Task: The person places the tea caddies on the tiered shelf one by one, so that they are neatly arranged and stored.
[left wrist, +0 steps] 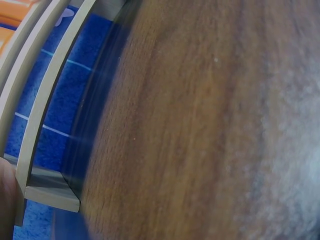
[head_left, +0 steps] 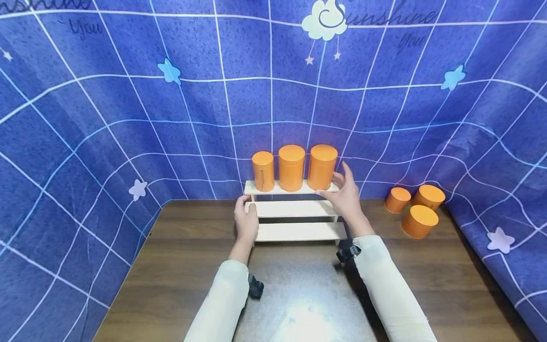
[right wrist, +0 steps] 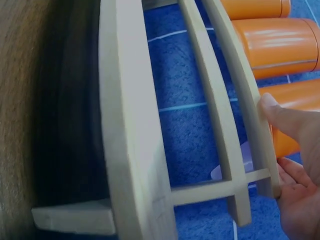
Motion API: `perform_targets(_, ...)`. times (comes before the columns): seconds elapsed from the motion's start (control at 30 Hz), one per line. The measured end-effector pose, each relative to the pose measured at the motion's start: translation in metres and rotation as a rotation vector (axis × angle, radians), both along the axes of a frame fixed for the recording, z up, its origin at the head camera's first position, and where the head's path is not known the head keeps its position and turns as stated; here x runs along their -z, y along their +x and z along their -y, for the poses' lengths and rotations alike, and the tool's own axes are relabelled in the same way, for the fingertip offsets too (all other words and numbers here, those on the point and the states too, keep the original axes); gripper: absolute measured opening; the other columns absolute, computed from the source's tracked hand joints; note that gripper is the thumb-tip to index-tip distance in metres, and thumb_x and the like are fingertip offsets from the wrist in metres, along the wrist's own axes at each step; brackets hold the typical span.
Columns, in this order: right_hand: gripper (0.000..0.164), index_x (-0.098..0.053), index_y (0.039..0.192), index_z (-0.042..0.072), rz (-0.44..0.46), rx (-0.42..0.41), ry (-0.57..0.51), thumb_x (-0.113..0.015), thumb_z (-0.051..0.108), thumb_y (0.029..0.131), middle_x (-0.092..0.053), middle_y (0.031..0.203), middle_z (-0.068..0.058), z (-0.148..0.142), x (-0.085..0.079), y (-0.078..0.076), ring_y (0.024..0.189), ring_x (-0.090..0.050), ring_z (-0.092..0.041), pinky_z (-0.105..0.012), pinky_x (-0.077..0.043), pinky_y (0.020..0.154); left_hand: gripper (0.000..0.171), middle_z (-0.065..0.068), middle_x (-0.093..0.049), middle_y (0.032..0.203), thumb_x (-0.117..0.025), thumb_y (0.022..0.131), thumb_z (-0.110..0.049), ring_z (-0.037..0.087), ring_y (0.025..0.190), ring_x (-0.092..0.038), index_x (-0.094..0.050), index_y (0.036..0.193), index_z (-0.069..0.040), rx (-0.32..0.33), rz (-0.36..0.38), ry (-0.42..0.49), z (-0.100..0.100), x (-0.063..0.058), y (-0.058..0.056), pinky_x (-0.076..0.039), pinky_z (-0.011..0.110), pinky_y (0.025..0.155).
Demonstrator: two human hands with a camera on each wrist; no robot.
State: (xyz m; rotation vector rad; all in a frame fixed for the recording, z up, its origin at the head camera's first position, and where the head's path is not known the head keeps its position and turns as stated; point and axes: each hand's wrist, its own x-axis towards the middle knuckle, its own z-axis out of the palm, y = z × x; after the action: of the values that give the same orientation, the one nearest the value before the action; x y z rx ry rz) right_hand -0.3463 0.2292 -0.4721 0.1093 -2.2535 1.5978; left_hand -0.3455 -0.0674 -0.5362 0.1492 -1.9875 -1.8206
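A pale wooden three-tier shelf [head_left: 295, 209] stands at the table's back edge. On its top tier are three upright orange canisters: a narrow canister [head_left: 263, 172] at left, a wider canister [head_left: 292, 168] in the middle and another canister [head_left: 322, 168] at right. My left hand [head_left: 246, 221] grips the shelf's left end, thumb in front; only a sliver of it shows in the left wrist view. At the other end, my right hand [head_left: 347, 197] holds the top board [right wrist: 250, 100], thumb on its front edge beside the right canister [right wrist: 290, 115].
Right of the shelf, three shorter orange canisters stand on the brown wooden table [head_left: 192, 275]: a small canister [head_left: 398, 200], a canister [head_left: 429, 196] behind and a canister [head_left: 420, 222] in front. A blue patterned cloth [head_left: 196, 104] hangs behind and along both sides.
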Motion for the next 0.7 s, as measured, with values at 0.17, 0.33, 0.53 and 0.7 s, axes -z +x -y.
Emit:
perform_targets(0.17, 0.127, -0.008, 0.171, 0.017, -0.04, -0.039, -0.032, -0.093, 0.007, 0.077, -0.056, 0.157, -0.017, -0.005, 0.005, 0.001, 0.148, -0.051, -0.035, -0.047, -0.045, 0.121, 0.034, 0.019, -0.066, 0.134, -0.053, 0.097, -0.002, 0.032, 0.133, -0.058, -0.064, 0.129, 0.0, 0.003, 0.003, -0.002, -0.001, 0.0, 0.001, -0.042, 0.05, 0.118)
perform_targets(0.33, 0.123, -0.011, 0.17, 0.014, -0.126, -0.07, -0.04, -0.091, 0.003, 0.078, -0.049, 0.162, -0.02, -0.008, 0.012, 0.006, 0.15, -0.047, -0.04, -0.051, -0.034, 0.128, 0.035, 0.019, -0.066, 0.137, -0.052, 0.098, -0.003, 0.032, 0.136, -0.057, -0.063, 0.131, -0.001, 0.013, 0.008, -0.012, 0.0, -0.001, 0.002, -0.04, 0.05, 0.12)
perform_targets(0.53, 0.111, -0.022, 0.167, 0.008, -0.163, 0.033, 0.078, -0.091, 0.008, 0.08, -0.047, 0.164, -0.02, -0.015, 0.022, 0.023, 0.154, -0.042, -0.04, -0.052, -0.032, 0.129, 0.035, 0.017, -0.064, 0.142, -0.048, 0.1, -0.003, 0.03, 0.14, -0.054, -0.061, 0.133, -0.002, 0.017, 0.01, -0.013, -0.002, 0.002, 0.001, -0.037, 0.049, 0.123)
perform_targets(0.7, 0.091, -0.041, 0.159, 0.003, -0.176, 0.12, 0.158, -0.089, 0.01, 0.081, -0.052, 0.159, -0.023, -0.021, 0.018, 0.036, 0.156, -0.038, -0.043, -0.057, -0.031, 0.129, 0.035, 0.017, -0.064, 0.141, -0.048, 0.099, -0.002, 0.03, 0.138, -0.055, -0.061, 0.132, -0.001, 0.018, 0.007, -0.006, -0.003, 0.003, 0.001, -0.038, 0.051, 0.121)
